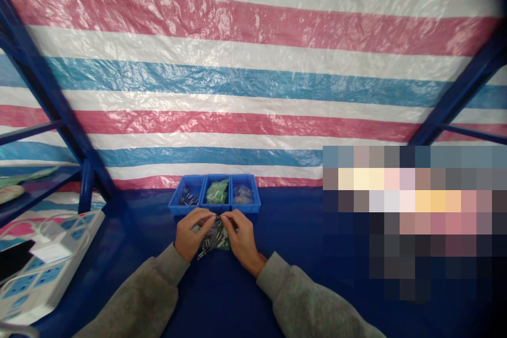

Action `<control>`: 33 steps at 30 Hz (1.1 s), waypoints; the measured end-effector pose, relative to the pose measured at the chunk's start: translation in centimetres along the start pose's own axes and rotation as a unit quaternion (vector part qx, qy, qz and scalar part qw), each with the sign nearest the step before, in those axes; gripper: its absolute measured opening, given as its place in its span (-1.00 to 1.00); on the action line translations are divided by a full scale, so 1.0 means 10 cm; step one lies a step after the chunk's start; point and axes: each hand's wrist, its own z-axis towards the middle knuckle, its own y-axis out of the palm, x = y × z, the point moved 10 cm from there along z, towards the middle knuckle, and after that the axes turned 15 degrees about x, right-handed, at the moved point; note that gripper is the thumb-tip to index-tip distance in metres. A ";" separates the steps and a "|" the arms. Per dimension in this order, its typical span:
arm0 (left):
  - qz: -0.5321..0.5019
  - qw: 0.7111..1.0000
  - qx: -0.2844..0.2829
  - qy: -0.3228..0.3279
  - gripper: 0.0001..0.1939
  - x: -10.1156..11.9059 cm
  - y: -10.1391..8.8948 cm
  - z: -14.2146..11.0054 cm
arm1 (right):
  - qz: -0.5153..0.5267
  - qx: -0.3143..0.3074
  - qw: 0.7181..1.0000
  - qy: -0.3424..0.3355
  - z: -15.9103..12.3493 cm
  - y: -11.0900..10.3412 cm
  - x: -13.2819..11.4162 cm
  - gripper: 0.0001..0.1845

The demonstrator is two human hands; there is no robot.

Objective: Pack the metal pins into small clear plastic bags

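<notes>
Grey-cuffed left hand: curled at pins; grip, cannot tell.
Right hand: curled, just beside left; grip likewise unclear.

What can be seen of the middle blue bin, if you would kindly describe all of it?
The middle bin is blue, open-topped and plastic-looking, with low walls. It sits upright on the dark blue table, between the left bin and the right bin, its sides apparently against theirs; whether all three are one piece is unclear. A green bag lies inside, hiding most of its floor. The left hand and right hand are just in front; contact cannot be judged.
</notes>
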 end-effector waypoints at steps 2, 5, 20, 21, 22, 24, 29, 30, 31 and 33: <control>0.006 1.000 -0.003 -0.020 -0.84 -0.03 0.00 -0.01 | -0.001 0.010 1.000 0.003 0.01 -0.03 -0.02 -0.75; 0.015 0.999 -0.024 -0.035 -0.81 -0.05 0.03 -0.04 | 0.003 0.021 1.000 0.007 0.02 -0.05 -0.03 -0.73; 0.075 0.996 -0.035 0.026 -0.80 0.01 0.07 -0.04 | 0.012 0.039 0.999 0.016 0.02 -0.11 -0.04 -0.71; 0.076 0.996 -0.034 0.024 -0.81 0.00 0.07 -0.05 | 0.012 0.039 0.999 0.015 0.02 -0.11 -0.04 -0.71; 0.078 0.996 -0.034 0.023 -0.81 0.00 0.07 -0.05 | 0.012 0.038 0.999 0.014 0.02 -0.11 -0.04 -0.71; 0.078 0.996 -0.038 0.016 -0.81 -0.01 0.07 -0.05 | 0.013 0.034 0.999 0.009 0.02 -0.09 -0.05 -0.72; 0.062 0.997 -0.038 -0.003 -0.80 -0.04 0.06 -0.05 | 0.018 0.004 1.000 -0.012 0.00 -0.04 -0.09 -0.81; 0.059 0.998 -0.036 -0.006 -0.80 -0.04 0.06 -0.05 | 0.018 -0.001 1.000 -0.014 -0.01 -0.03 -0.10 -0.82; 0.057 0.998 -0.033 -0.009 -0.79 -0.05 0.05 -0.05 | 0.018 -0.006 1.000 -0.017 -0.01 -0.02 -0.11 -0.83; 0.053 0.998 -0.025 -0.017 -0.79 -0.06 0.03 -0.04 | 0.017 -0.014 1.000 -0.018 -0.02 0.00 -0.11 -0.83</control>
